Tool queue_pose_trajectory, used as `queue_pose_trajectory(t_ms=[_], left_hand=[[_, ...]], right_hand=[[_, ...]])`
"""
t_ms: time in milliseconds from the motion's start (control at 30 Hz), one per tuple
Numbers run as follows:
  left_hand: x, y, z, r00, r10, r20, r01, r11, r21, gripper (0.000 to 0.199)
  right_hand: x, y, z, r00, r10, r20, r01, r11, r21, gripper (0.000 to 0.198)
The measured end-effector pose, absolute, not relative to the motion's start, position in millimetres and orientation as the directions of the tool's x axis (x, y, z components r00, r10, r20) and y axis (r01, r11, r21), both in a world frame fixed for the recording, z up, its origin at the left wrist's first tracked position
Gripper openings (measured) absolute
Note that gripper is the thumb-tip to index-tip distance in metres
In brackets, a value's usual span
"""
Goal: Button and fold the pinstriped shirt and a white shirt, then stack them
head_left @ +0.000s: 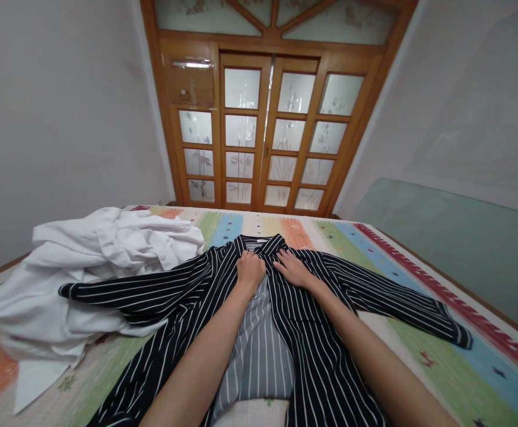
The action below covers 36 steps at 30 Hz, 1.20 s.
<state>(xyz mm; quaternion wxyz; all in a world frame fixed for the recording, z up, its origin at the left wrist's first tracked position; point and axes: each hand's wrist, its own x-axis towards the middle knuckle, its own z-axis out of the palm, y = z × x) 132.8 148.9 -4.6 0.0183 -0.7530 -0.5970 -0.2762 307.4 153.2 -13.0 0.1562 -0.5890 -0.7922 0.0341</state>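
Note:
A black shirt with white stripes (312, 320) lies face up with its front parted, showing the paler inside of its back. Its collar points away from me and both sleeves stretch out sideways. Just below the collar, my left hand (250, 270) is closed on the left front edge of the shirt. My right hand (292, 268) rests flat on the other front panel near the collar, fingers extended. The left sleeve's cuff overlaps a heap of white clothing (107, 249).
Under the clothes is a multicoloured striped bed cover (423, 350). A pale green headboard-like panel (441, 231) stands along the right side. Wooden doors with frosted panes (263, 136) are beyond the far edge, between grey walls.

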Motion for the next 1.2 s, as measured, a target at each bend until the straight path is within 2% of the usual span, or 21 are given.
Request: queue_pose_trajectory(t_ms=[100, 267, 433, 600, 767, 833, 900, 1000, 1100, 1200], left_hand=[[132.6, 150.5, -5.5, 0.137, 0.894, 0.427, 0.908, -0.286, 0.308, 0.028], [129.6, 158.3, -7.2, 0.157, 0.877, 0.455, 0.885, -0.329, 0.329, 0.026], [127.0, 162.9, -6.3, 0.185, 0.868, 0.461, 0.879, -0.356, 0.317, 0.026], [119.3, 168.4, 2.7, 0.210, 0.870, 0.446, 0.870, -0.374, 0.320, 0.023], [94.4, 184.6, 29.2, 0.216, 0.845, 0.489, 0.882, -0.383, 0.274, 0.025], [80.4, 191.9, 39.4, 0.199, 0.880, 0.432, 0.929, -0.309, 0.202, 0.029], [66.2, 197.7, 45.2, 0.187, 0.936, 0.300, 0.966, -0.230, 0.115, 0.031], [49.5, 201.6, 44.2, 0.223, 0.967, 0.127, 0.972, -0.230, 0.046, 0.027], [43.0, 199.1, 36.7, 0.295, 0.953, 0.070, 0.955, -0.297, 0.023, 0.026], [44.6, 194.7, 29.5, 0.321, 0.945, 0.063, 0.947, -0.322, 0.006, 0.033]], right_hand=[[298.0, 157.8, -22.7, -0.193, 0.968, 0.162, 0.960, 0.220, -0.171, 0.067], [294.9, 159.7, -18.5, -0.108, 0.988, 0.115, 0.979, 0.126, -0.163, 0.069], [290.5, 153.5, -12.7, -0.112, 0.990, 0.082, 0.978, 0.124, -0.165, 0.071], [288.8, 144.8, -11.8, -0.195, 0.960, 0.203, 0.964, 0.226, -0.143, 0.063], [286.9, 140.7, -10.4, -0.138, 0.930, 0.341, 0.962, 0.208, -0.179, 0.058], [284.9, 139.1, -8.7, -0.114, 0.931, 0.347, 0.963, 0.190, -0.193, 0.052], [282.7, 137.5, -6.9, -0.088, 0.930, 0.356, 0.967, 0.166, -0.194, 0.045], [280.2, 136.5, -5.6, -0.053, 0.922, 0.384, 0.973, 0.134, -0.187, 0.040], [279.3, 137.3, -6.3, -0.045, 0.923, 0.383, 0.976, 0.123, -0.182, 0.040], [279.2, 137.6, -6.9, -0.030, 0.922, 0.386, 0.980, 0.104, -0.172, 0.041]])
